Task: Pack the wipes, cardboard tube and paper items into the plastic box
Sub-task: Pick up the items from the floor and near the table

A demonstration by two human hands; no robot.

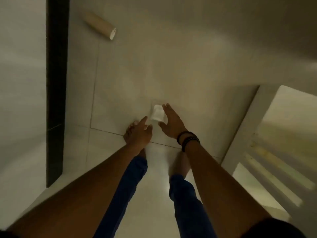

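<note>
One small white packet point(157, 115) lies flat on the pale tiled floor point(171, 66); it looks like a pack of wipes or folded paper, though the picture is too dim and blurred to say which. One cardboard tube point(100, 24) lies on its side on the same floor, well apart from the packet, up near the dark vertical strip point(56, 83) at the left, with its open end turned toward the right. The plastic box cannot be made out with any certainty; a pale, boxy shape point(283, 134) stands at the right edge, but what it is cannot be told.

Two bare arms reach forward and down from the bottom of the view. The left hand point(139, 132) hovers just left of the packet, its index finger stretched out toward it and the other fingers loosely curled, holding nothing. The right hand point(171, 121) is spread beside the packet's right edge, palm down, thumb and fingers point(167, 108) parted on either side of the packet's near corner; whether they touch it cannot be told, and they have not closed on it. Two or more dark bracelets point(187, 139) circle the right wrist.

Beneath the arms show two legs in blue trousers point(187, 200) and two bare feet point(130, 133) on the tiles
</note>
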